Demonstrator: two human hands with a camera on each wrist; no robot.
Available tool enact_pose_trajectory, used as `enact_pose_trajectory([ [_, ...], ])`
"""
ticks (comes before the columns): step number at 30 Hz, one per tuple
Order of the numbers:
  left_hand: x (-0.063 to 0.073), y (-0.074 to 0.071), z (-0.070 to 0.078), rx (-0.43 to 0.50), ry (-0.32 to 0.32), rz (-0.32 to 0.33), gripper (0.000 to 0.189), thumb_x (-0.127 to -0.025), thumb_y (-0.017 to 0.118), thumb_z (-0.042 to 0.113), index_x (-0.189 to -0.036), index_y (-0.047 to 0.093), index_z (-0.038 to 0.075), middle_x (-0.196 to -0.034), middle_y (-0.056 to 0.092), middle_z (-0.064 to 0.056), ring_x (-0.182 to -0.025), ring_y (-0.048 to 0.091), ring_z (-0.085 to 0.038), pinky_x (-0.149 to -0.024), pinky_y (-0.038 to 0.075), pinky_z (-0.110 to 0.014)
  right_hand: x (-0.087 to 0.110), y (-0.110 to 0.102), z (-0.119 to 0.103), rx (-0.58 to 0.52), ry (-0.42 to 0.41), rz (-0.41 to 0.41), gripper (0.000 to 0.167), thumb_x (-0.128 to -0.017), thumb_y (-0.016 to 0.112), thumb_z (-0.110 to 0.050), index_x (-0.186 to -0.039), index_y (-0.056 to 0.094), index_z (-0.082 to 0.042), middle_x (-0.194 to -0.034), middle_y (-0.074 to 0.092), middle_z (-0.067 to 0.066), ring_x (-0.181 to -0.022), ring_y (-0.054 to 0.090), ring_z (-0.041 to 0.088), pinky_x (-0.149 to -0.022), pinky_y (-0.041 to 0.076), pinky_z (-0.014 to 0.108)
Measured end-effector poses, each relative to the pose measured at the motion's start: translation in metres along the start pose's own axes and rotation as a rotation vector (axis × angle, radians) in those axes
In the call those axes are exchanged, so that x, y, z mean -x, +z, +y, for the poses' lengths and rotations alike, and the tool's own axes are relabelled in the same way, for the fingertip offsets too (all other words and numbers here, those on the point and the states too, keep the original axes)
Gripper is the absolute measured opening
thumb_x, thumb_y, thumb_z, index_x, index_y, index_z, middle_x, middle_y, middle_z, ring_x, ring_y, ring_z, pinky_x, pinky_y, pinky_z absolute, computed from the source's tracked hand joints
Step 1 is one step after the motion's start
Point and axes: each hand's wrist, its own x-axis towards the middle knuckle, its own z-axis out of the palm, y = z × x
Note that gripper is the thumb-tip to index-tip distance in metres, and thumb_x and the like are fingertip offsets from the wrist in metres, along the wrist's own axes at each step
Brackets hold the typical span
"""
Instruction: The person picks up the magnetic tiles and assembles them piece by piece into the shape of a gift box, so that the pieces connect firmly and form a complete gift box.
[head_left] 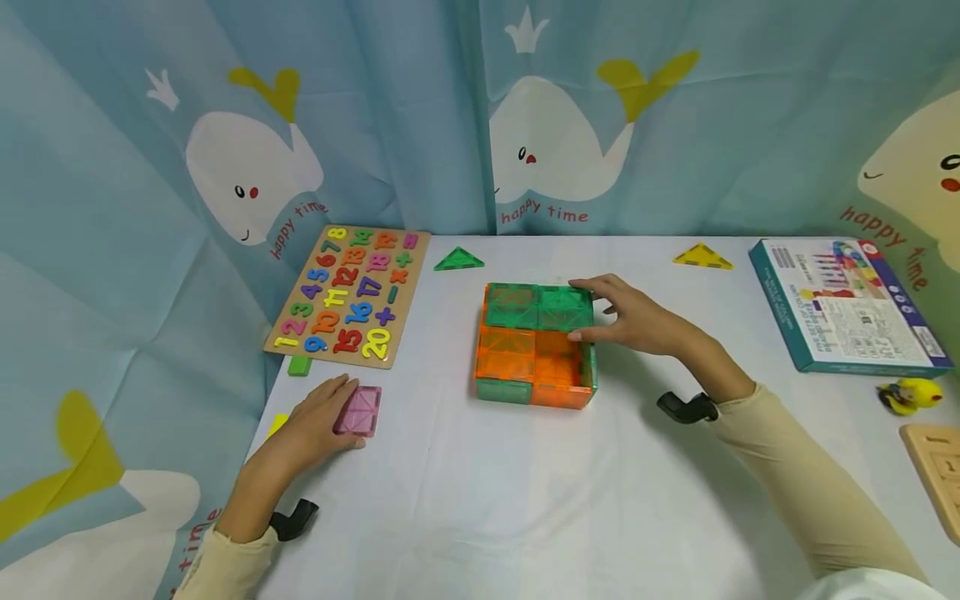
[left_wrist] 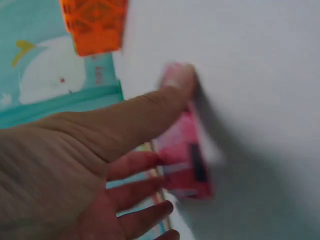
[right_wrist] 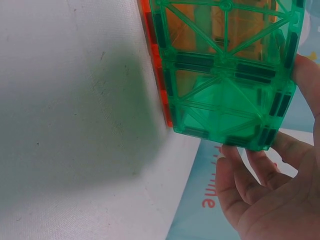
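Note:
A low box of translucent magnetic tiles (head_left: 506, 354) stands mid-table, green and orange on top, with an opening at its front right. My right hand (head_left: 630, 321) holds its back right corner, the thumb at the opening's edge and the fingers at the back. In the right wrist view, the fingers of my right hand (right_wrist: 275, 185) curl around the end of the green side wall (right_wrist: 220, 100). At the left, my left hand (head_left: 315, 425) grips pink square magnetic tiles (head_left: 362, 411). The left wrist view shows the thumb on one edge and fingertips against the other side.
A wooden number board (head_left: 348, 296) lies behind my left hand, a green piece (head_left: 299, 365) by its front edge. Green (head_left: 459, 259) and yellow (head_left: 702, 257) triangle tiles lie at the back. To the right are a boxed toy (head_left: 847, 308), a small yellow figure (head_left: 911, 395) and a wooden board (head_left: 933, 471).

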Motion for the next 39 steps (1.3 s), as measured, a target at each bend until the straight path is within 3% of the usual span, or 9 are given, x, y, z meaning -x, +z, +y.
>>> enact_pose_trajectory([
  [6, 0.0, 0.006, -0.009, 0.014, 0.081, 0.05, 0.086, -0.092, 0.084, 0.026, -0.159, 0.039, -0.005, -0.163, 0.039, -0.025, -0.147, 0.039, -0.049, -0.115, 0.042, -0.065, 0.004, -0.001, 0.003, 0.0, -0.002, 0.012, 0.086, -0.096, 0.08, -0.034, -0.165, 0.035, -0.011, -0.155, 0.038, 0.02, -0.141, 0.044, 0.039, -0.114, 0.041, 0.067],
  [10, -0.003, 0.011, -0.009, 0.001, 0.083, 0.109, 0.083, -0.09, 0.086, 0.029, -0.155, 0.047, -0.004, -0.154, 0.047, -0.024, -0.138, 0.045, -0.045, -0.11, 0.049, -0.062, 0.005, -0.001, 0.005, -0.009, -0.005, 0.011, 0.086, -0.096, 0.08, -0.033, -0.165, 0.034, -0.01, -0.155, 0.038, 0.02, -0.141, 0.044, 0.039, -0.114, 0.041, 0.067],
  [14, -0.007, 0.017, -0.004, 0.01, 0.083, 0.126, 0.084, -0.088, 0.087, 0.032, -0.155, 0.049, -0.001, -0.149, 0.049, -0.022, -0.132, 0.045, -0.042, -0.102, 0.055, -0.06, 0.006, 0.0, 0.006, -0.016, -0.001, 0.016, 0.086, -0.096, 0.08, -0.033, -0.165, 0.034, -0.01, -0.156, 0.038, 0.021, -0.141, 0.044, 0.039, -0.114, 0.04, 0.067],
  [18, -0.013, 0.02, 0.01, 0.027, 0.118, 0.125, 0.084, -0.088, 0.086, 0.039, -0.156, 0.05, 0.005, -0.149, 0.049, -0.017, -0.132, 0.043, -0.037, -0.101, 0.055, -0.056, 0.006, 0.0, 0.006, -0.016, 0.002, 0.018, 0.086, -0.096, 0.08, -0.034, -0.165, 0.034, -0.011, -0.156, 0.038, 0.02, -0.141, 0.044, 0.039, -0.115, 0.04, 0.067],
  [21, -0.02, 0.018, 0.031, 0.041, 0.17, 0.169, 0.082, -0.087, 0.087, 0.044, -0.155, 0.053, 0.013, -0.148, 0.049, -0.013, -0.133, 0.042, -0.034, -0.102, 0.054, -0.055, 0.006, -0.001, 0.007, -0.003, -0.005, 0.014, 0.083, -0.098, 0.078, -0.035, -0.165, 0.035, -0.01, -0.156, 0.038, 0.021, -0.141, 0.044, 0.04, -0.115, 0.041, 0.066],
  [24, -0.031, 0.013, 0.061, 0.066, 0.244, 0.24, 0.081, -0.084, 0.089, 0.046, -0.152, 0.055, 0.019, -0.147, 0.05, -0.01, -0.135, 0.041, -0.033, -0.103, 0.055, -0.055, 0.004, -0.003, 0.007, 0.017, -0.021, 0.024, 0.074, -0.102, 0.072, -0.034, -0.163, 0.039, -0.008, -0.155, 0.041, 0.021, -0.14, 0.046, 0.04, -0.114, 0.042, 0.065],
  [29, -0.054, 0.008, 0.122, 0.056, 0.411, 0.308, 0.08, -0.083, 0.09, 0.048, -0.15, 0.058, 0.016, -0.145, 0.051, -0.01, -0.132, 0.045, -0.032, -0.104, 0.053, -0.053, -0.001, -0.004, 0.008, 0.048, -0.067, 0.059, 0.057, -0.108, 0.064, -0.032, -0.157, 0.049, -0.007, -0.15, 0.05, 0.02, -0.136, 0.052, 0.04, -0.112, 0.046, 0.061],
  [34, -0.08, 0.014, 0.179, -0.042, 0.548, 0.282, 0.083, -0.086, 0.086, 0.054, -0.151, 0.056, 0.012, -0.145, 0.052, -0.011, -0.127, 0.047, -0.03, -0.106, 0.046, -0.048, -0.005, -0.004, 0.009, 0.037, -0.065, 0.076, 0.052, -0.107, 0.066, -0.029, -0.154, 0.054, -0.009, -0.149, 0.053, 0.017, -0.133, 0.054, 0.036, -0.111, 0.048, 0.058],
  [39, -0.105, 0.024, 0.214, -0.236, 0.602, 0.269, 0.085, -0.087, 0.081, 0.061, -0.151, 0.056, 0.012, -0.144, 0.055, -0.007, -0.124, 0.05, -0.025, -0.102, 0.045, -0.04, -0.009, -0.003, 0.009, 0.01, -0.078, 0.08, 0.053, -0.106, 0.068, -0.028, -0.153, 0.055, -0.008, -0.147, 0.055, 0.016, -0.131, 0.056, 0.035, -0.109, 0.051, 0.057],
])
